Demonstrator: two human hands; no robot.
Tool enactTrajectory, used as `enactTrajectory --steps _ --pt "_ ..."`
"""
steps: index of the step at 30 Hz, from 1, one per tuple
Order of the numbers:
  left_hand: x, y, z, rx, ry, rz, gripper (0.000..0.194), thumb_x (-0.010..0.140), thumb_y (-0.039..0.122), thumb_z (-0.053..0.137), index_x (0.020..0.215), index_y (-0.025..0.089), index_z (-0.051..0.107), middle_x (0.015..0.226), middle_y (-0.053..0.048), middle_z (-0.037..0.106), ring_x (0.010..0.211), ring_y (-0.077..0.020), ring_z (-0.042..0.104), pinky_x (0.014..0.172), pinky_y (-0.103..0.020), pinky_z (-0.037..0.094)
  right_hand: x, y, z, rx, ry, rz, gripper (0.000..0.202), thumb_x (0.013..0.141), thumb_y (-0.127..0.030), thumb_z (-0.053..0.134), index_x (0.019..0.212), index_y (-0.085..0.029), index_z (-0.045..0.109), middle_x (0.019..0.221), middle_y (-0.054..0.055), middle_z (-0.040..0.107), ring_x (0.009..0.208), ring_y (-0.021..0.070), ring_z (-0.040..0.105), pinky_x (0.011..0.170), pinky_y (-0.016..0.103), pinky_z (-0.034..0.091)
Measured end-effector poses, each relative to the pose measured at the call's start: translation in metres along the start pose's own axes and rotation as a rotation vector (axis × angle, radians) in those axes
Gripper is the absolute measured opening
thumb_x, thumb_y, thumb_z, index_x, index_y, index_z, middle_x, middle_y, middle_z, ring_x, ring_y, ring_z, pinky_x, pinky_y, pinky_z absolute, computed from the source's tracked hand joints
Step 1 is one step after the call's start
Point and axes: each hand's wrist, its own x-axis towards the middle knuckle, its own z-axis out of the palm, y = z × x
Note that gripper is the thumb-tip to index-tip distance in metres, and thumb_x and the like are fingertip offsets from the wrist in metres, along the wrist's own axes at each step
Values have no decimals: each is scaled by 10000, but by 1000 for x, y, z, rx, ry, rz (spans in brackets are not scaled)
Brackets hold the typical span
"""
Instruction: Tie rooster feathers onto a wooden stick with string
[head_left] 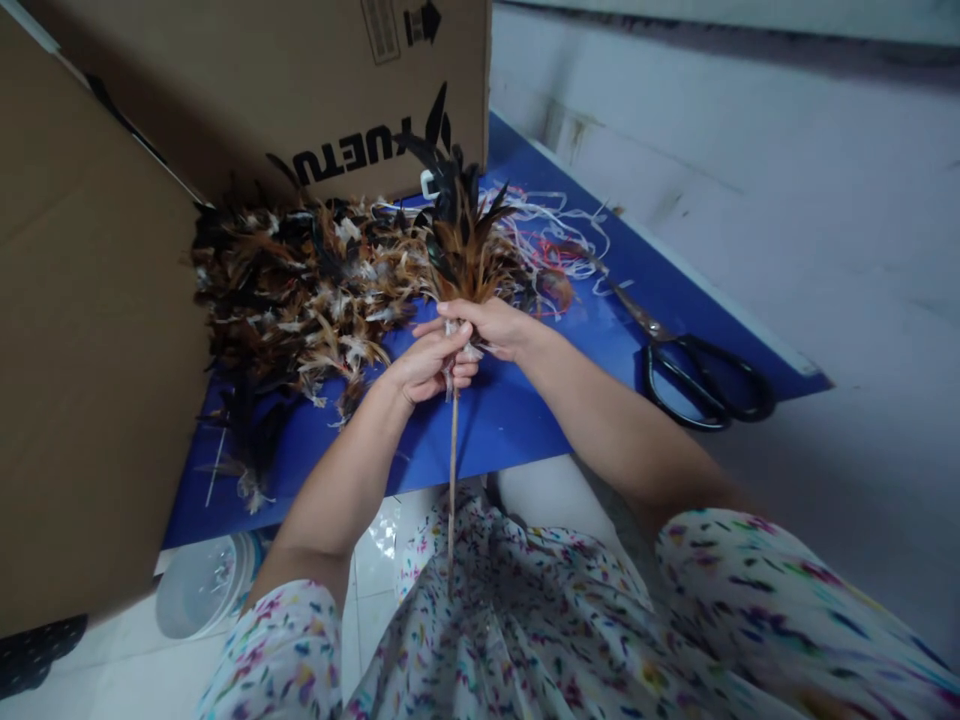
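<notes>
A bundle of brown and black feathers [463, 240] stands upright on a thin stick [453, 450] over the blue table. My left hand [436, 365] is closed round the stick just below the feathers, its thumb near whitish wrapping at the bundle's base. Just above it, my right hand [484, 325] pinches the base of the feathers, fingers touching those of my left hand. The stick's lower end points down toward my lap. A large heap of brown, black and white feathers [300, 290] lies to the left.
Black-handled scissors [660, 335] lie open at the right, near white and red strings [562, 235]. Cardboard boxes [247, 90] stand behind and left of the blue table [517, 425]. A clear bucket [202, 590] is on the floor; a wall [712, 180] is at right.
</notes>
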Motion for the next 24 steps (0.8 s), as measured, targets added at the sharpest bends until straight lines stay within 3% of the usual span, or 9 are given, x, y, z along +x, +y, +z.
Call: enactTrajectory --steps 6,11,13,16,19,24 --pt "-1 -3 2 54 54 25 351 801 395 750 748 146 508 576 45 484 453 -75 493 416 -198 456 -4 -4 5 22 24 66 325 947 -263 523 811 -85 759 773 125 759 556 141 647 461 213 506" --pt "0 -1 6 65 104 17 202 915 279 614 856 88 590 755 -71 651 607 -137 656 555 -288 590 -5 -4 1 -132 15 95 382 930 -388 528 929 -93 770 466 39 620 268 87 362 243 211 234" --pt "-1 1 8 26 104 4 187 903 260 634 816 119 548 671 -17 592 519 -96 592 495 -235 547 -3 -3 0 -80 9 76 331 919 -347 548 871 -101 764 473 26 619 302 78 392 285 199 311" --pt "-4 2 11 -44 60 -22 299 857 261 698 742 164 439 556 79 403 378 -18 366 354 -108 317 -1 -1 -1 8 41 30 253 895 -257 588 752 -109 735 721 84 744 595 118 648 590 206 551" --pt "-5 4 12 -76 35 -37 326 863 249 683 729 177 395 554 94 327 363 -3 271 334 -82 196 1 1 -1 6 51 16 245 884 -266 609 747 -109 737 850 112 769 797 162 706 776 247 571" --pt "-7 6 11 -173 7 -100 275 969 314 486 742 170 425 586 63 326 381 -24 282 339 -103 215 1 0 -2 11 38 32 237 877 -296 619 791 -116 747 848 100 769 758 163 695 764 274 570"
